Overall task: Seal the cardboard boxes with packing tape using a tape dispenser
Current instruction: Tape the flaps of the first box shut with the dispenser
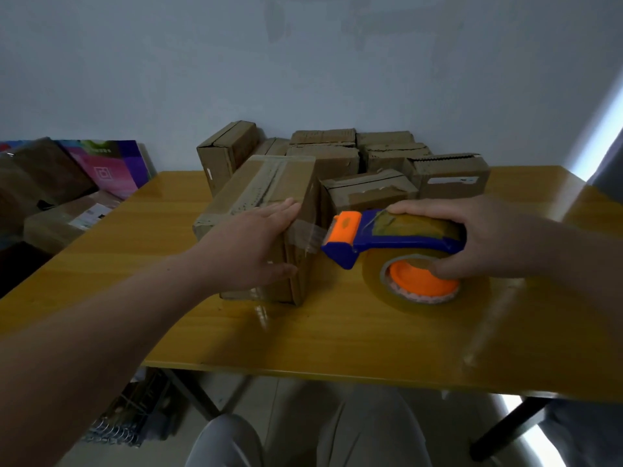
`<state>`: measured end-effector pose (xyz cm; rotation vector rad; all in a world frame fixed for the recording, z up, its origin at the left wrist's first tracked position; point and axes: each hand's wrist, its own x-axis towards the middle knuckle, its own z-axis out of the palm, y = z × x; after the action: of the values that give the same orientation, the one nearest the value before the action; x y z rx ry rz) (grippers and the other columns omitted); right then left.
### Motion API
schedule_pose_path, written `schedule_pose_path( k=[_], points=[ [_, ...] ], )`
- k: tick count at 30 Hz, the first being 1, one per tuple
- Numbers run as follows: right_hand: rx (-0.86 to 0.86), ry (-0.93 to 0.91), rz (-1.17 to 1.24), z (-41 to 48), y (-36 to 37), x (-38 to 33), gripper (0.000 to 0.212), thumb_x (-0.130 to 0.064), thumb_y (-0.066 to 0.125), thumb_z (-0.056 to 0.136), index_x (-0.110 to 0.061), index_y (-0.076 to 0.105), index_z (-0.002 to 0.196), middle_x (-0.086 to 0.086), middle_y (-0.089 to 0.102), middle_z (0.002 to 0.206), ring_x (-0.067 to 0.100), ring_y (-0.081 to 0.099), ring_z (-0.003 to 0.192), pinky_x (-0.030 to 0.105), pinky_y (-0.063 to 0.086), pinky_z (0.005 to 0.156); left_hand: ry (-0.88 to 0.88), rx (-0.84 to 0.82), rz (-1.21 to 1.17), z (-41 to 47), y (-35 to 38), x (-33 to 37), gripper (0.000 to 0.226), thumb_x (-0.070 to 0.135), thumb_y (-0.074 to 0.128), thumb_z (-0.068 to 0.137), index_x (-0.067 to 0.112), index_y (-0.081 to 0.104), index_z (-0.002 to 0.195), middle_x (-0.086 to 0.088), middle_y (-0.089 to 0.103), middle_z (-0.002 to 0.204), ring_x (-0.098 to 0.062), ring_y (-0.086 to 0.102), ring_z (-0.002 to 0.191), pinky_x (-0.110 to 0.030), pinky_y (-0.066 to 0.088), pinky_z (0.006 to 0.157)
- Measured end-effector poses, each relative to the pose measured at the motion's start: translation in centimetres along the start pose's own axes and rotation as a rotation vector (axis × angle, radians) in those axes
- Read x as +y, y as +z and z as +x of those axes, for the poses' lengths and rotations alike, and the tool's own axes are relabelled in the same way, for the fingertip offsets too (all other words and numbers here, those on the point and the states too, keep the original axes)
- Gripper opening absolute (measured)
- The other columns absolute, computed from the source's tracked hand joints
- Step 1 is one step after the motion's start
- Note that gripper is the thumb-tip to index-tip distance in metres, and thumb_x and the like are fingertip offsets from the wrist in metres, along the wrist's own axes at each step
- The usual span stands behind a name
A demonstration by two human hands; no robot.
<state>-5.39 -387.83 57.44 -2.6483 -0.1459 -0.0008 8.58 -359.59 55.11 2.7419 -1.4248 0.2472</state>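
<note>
Left hand [251,241], fingers straight, presses the box [269,183]; right hand [488,234] grips the tape dispenser [397,239] beside it. Cutting the tape strip [308,235] likely comes next.

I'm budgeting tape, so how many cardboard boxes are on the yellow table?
9 visible: one taped brown cardboard box under the left hand; one behind the blue-and-orange tape dispenser; one upright, back left; six bunched by the wall. Others may be hidden behind.
</note>
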Motion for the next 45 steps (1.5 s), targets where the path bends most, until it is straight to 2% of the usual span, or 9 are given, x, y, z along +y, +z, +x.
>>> schedule_pose_path(
  k=[5,13,16,20,24,27,31,41,45],
  points=[
    [-0.092,0.036,-0.094,3.3,1.0,-3.0,0.075,-0.03,0.072,0.076,-0.054,0.036,0.136,-0.006,0.058,0.083,-0.004,0.055,0.056,0.009,0.04,0.044,-0.002,-0.006,0.013,0.0,0.1,-0.2,0.098,0.036,0.071,0.08,0.026,0.007,0.153,0.006,0.012,0.159,-0.011,0.018,0.143,-0.02,0.014,0.103],
    [-0.216,0.091,-0.163,6.8,-1.1,-5.7,0.059,-0.034,0.073,0.074,-0.059,0.041,0.117,-0.025,0.04,0.084,0.002,0.047,0.072,0.016,0.033,0.055,-0.017,0.018,0.043,0.2,0.4,-0.2,0.093,0.012,0.064,0.082,0.03,0.006,0.152,0.009,0.012,0.159,-0.012,0.026,0.141,-0.026,0.035,0.102],
    [-0.323,0.147,-0.035,7.4,-0.9,-5.5,0.056,-0.028,0.073,0.075,-0.05,0.051,0.121,-0.021,0.052,0.103,0.003,0.052,0.087,0.02,0.037,0.065,-0.007,0.069,0.034,0.2,0.6,-0.2,0.083,0.012,0.058,0.088,0.032,0.008,0.151,0.01,0.013,0.158,-0.013,0.03,0.139,-0.029,0.04,0.1],
    [-0.536,0.196,-0.274,8.0,2.8,-4.3,0.066,-0.033,0.074,0.078,-0.041,0.045,0.138,-0.002,0.039,0.141,0.012,0.044,0.102,0.022,0.04,0.071,0.0,0.127,0.037,0.2,0.8,-0.2,0.072,0.014,0.053,0.094,0.038,0.014,0.149,0.01,0.015,0.158,-0.016,0.034,0.137,-0.033,0.044,0.099],
    [-0.274,0.205,-0.226,7.0,2.3,-2.6,0.07,-0.037,0.074,0.078,-0.039,0.043,0.14,-0.019,0.041,0.091,0.002,0.037,0.061,0.008,0.035,0.041,0.039,0.158,0.081,0.2,0.7,-0.4,0.049,0.018,0.05,0.096,0.041,0.037,0.137,0.006,0.019,0.158,-0.021,0.043,0.132,-0.034,0.053,0.086],
    [-0.022,0.148,-0.31,6.3,2.2,-1.4,0.071,-0.049,0.073,0.077,-0.039,0.043,0.14,-0.018,0.05,0.091,-0.001,0.042,0.063,0.012,0.033,0.046,0.043,0.119,0.171,0.4,0.7,-0.4,0.04,0.019,0.056,0.093,0.04,0.043,0.125,0.001,0.018,0.158,-0.026,0.043,0.132,-0.035,0.055,0.078],
    [0.051,0.21,-0.401,5.5,5.3,-0.6,0.075,-0.059,0.064,0.082,-0.039,0.03,0.146,-0.002,0.044,0.103,0.008,0.048,0.082,0.024,0.041,0.067,0.049,0.045,0.273,0.4,0.5,-0.2,0.048,0.022,0.066,0.087,0.043,0.042,0.124,-0.005,0.013,0.159,-0.028,0.034,0.138,-0.036,0.053,0.085],
    [-0.146,0.09,-0.7,4.0,10.4,-4.1,0.093,-0.065,0.067,0.075,-0.041,0.014,0.147,0.005,0.043,0.129,0.025,0.056,0.104,0.033,0.049,0.073,0.072,-0.044,0.115,0.8,-0.8,0.2,0.058,0.011,0.057,0.093,0.048,0.044,0.135,0.007,0.009,0.16,-0.022,0.026,0.142,-0.034,0.041,0.101],
    [-0.122,0.018,-0.666,3.8,11.5,-4.2,0.083,-0.068,0.06,0.079,-0.041,0.021,0.147,0.002,0.046,0.13,0.023,0.055,0.109,0.031,0.041,0.07,0.083,0.074,0.045,-0.1,-1.4,0.0,0.066,0.023,0.062,0.09,0.041,0.029,0.145,0.011,0.032,0.152,-0.017,0.031,0.138,-0.034,0.01,0.11]
  ],
)
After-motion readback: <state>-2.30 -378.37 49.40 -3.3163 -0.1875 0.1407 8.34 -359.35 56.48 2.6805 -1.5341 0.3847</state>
